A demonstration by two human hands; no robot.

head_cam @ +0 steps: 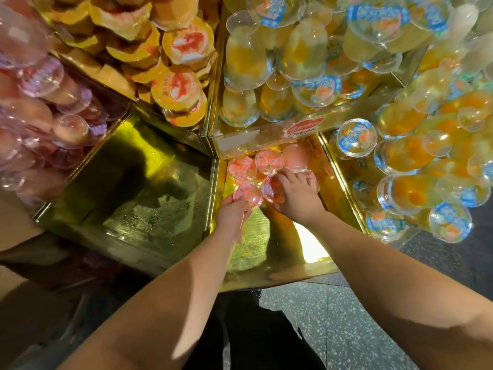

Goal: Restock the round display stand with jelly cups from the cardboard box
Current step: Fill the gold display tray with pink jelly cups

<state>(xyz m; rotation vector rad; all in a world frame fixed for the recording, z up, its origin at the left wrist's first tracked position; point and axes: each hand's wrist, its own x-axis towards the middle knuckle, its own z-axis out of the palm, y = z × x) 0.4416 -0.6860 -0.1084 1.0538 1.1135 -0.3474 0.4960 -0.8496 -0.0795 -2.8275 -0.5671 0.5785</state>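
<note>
Two hands work the gold wedge compartment [269,252] of the round display stand: the left hand [232,213] pinches a pink domed plastic jelly cup [248,196], the right hand [296,196] curls over another [272,189], best nestled tight behind the back row.

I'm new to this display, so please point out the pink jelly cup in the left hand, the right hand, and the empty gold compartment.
pink jelly cup [248,196], head view, on its clear lid.
right hand [296,194], head view, back of hand.
empty gold compartment [138,182], head view, bare floor.
</note>
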